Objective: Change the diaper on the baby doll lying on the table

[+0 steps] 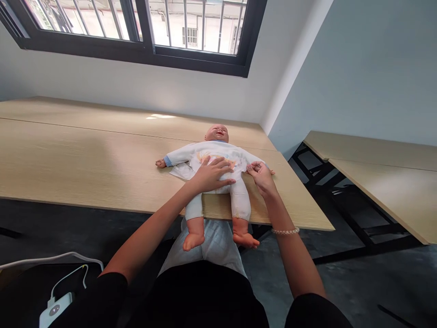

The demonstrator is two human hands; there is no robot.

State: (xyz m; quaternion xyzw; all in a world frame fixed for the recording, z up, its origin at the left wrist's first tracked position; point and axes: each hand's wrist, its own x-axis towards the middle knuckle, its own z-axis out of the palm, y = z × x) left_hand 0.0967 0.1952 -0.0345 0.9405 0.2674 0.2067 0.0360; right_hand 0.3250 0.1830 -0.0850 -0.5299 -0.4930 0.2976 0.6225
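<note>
"Where's the baby doll [241, 193]?"

"On its back on the wooden table [102, 155], near the right end. Its head [217, 132] points to the far edge, and its feet [194, 241] poke past the near edge."

"What are the hands doing?"

"The left hand [215, 174] is spread flat on the doll's middle, not gripping anything. The right hand [259, 175] has its fingers pinched together by the bottom of the shirt [215, 149]. I can't tell if any cloth is inside."

"Which hand is nearer that side of the shirt?"

"The right one. The shirt is just left of its fingertips."
</note>
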